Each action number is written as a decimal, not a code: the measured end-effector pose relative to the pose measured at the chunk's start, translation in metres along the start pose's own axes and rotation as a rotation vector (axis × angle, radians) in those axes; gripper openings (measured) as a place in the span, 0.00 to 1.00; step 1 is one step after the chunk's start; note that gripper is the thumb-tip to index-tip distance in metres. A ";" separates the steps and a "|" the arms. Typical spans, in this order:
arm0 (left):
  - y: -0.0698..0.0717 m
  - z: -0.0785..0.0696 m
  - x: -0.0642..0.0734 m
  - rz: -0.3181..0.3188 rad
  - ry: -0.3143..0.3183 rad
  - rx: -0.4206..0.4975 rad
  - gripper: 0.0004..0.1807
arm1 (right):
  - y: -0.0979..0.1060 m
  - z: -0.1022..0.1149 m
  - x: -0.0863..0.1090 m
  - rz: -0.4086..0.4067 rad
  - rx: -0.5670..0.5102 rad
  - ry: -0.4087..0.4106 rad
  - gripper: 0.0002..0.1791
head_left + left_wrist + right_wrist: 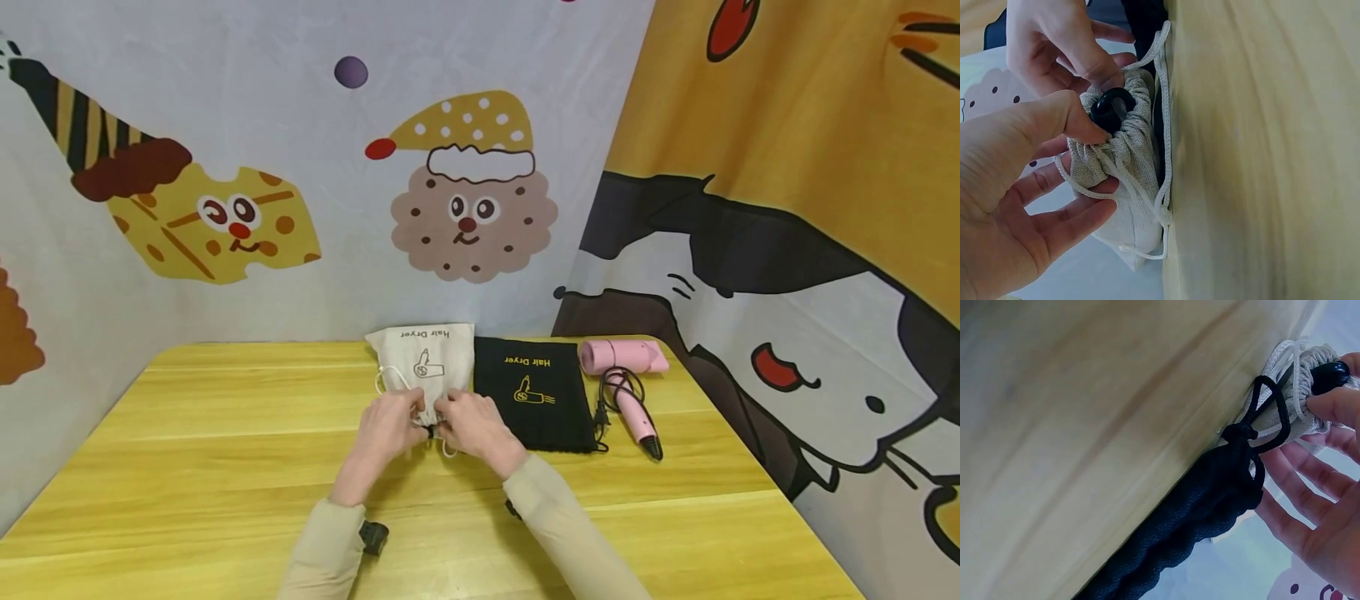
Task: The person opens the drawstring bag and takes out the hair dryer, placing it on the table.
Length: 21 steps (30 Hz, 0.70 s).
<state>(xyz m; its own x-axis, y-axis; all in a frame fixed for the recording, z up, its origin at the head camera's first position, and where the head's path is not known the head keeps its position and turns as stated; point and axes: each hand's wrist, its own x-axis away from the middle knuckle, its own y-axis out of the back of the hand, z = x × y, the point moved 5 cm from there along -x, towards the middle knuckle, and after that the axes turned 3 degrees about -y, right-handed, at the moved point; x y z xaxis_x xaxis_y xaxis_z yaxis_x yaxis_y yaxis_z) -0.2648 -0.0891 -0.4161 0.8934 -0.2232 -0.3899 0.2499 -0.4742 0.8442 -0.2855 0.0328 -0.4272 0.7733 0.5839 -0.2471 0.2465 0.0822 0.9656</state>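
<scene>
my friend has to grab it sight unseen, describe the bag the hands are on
At the far edge of the yellow wood-grain table, near its middle, is an off-white drawstring bag. The left hand and right hand hold its gathered mouth. Its pale cloth and dark print set it apart from the black bag with yellow print beside it.
</scene>
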 end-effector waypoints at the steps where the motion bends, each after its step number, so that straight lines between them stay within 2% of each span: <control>1: 0.000 0.000 0.000 -0.003 -0.004 0.005 0.15 | 0.000 -0.001 0.000 -0.003 -0.003 0.001 0.05; 11: 0.003 0.005 0.000 0.034 -0.006 0.051 0.15 | 0.000 -0.004 0.001 0.005 -0.019 -0.006 0.05; 21: 0.006 0.011 0.003 0.042 -0.010 0.091 0.16 | 0.001 -0.008 0.004 0.007 -0.031 -0.018 0.03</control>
<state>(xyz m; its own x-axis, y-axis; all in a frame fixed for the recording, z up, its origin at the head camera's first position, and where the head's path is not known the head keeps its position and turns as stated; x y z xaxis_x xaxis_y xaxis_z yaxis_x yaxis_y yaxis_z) -0.2649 -0.1022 -0.4161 0.8982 -0.2531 -0.3593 0.1770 -0.5399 0.8229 -0.2869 0.0412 -0.4267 0.7853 0.5702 -0.2413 0.2229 0.1032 0.9694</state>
